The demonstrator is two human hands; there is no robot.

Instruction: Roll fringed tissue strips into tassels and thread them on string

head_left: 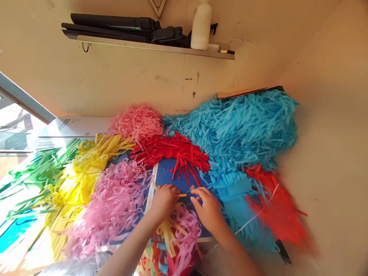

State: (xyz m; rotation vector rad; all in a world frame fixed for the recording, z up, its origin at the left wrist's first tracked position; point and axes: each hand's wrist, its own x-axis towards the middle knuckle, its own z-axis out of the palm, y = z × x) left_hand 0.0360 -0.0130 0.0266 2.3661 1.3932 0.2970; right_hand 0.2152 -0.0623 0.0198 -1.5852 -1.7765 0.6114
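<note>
My left hand point(163, 200) and my right hand point(209, 209) meet over a blue mat point(166, 174) in the lower middle. Both have their fingers pinched on a short yellow-orange paper strip point(182, 195) held between them. Under my wrists lies a mixed clump of yellow and pink paper strips point(179, 230). A fan of red strips point(175, 153) lies just beyond my fingers.
Heaps of cut paper surround the hands: pink point(115, 203) and yellow point(83, 176) to the left, green point(43, 168) far left, a large blue pile point(238, 130) and red strips point(276, 211) to the right. A wall shelf point(155, 46) carries a white bottle point(201, 25) and black tools.
</note>
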